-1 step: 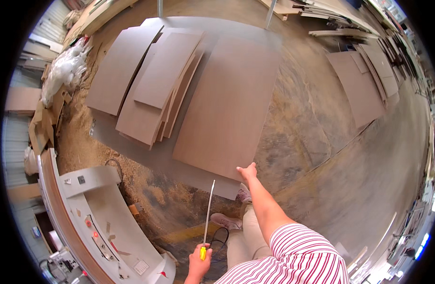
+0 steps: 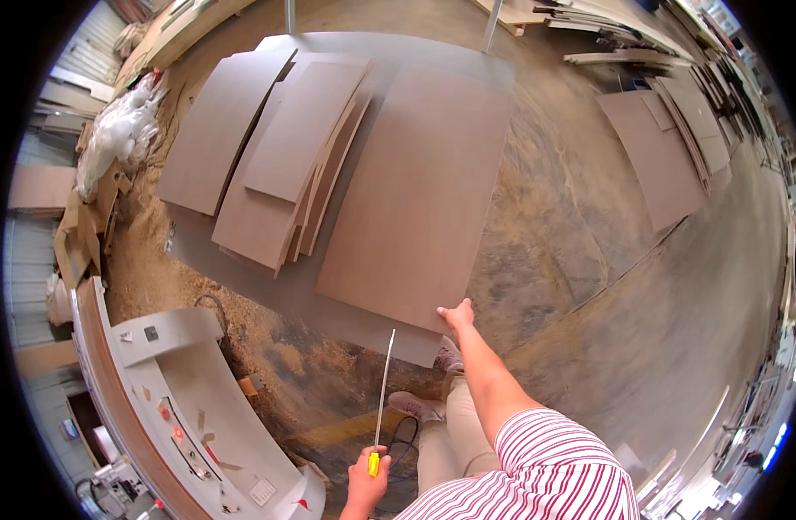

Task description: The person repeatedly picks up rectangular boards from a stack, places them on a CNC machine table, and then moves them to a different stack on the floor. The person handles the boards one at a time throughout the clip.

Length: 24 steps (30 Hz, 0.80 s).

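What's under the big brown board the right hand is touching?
The big brown board lies on a grey table, near corner under the right hand. Smaller boards lie beside it. Anything beneath it is covered.

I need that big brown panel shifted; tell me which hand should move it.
Right. The right hand already rests on the near corner of the large brown panel, arm stretched out. The left hand is occupied, its grip closed on a yellow-handled long tool.
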### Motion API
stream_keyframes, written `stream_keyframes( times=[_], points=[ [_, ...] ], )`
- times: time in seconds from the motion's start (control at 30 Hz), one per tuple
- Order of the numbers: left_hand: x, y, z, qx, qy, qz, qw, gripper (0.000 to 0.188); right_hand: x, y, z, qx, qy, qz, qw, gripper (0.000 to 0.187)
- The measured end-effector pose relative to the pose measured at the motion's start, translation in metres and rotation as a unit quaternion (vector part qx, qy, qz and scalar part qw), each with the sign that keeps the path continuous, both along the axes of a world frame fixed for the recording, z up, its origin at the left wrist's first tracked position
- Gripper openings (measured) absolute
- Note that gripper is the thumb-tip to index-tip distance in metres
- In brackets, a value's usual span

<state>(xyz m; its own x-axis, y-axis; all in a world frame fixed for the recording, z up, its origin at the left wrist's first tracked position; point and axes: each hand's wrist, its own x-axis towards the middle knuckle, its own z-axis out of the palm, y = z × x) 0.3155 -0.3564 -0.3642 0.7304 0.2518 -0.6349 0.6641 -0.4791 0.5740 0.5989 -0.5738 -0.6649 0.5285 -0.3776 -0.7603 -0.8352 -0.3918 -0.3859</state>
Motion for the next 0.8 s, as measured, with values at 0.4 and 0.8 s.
stream_keyframes(
  times=[0.4, 0.8],
  points=[
    [0.065, -0.007, 0.028, -0.066, -0.062, -0.013, 0.996, 0.028, -0.077, -0.076, 0.175, 0.038, -0.141, 0.101, 0.984, 0.058],
    [0.102, -0.017, 0.049, -0.052, -0.264, 0.114, 0.956, 0.052, -0.068, 0.069, 0.343, 0.209, -0.183, 0.343, 0.897, 0.057]
  ],
)
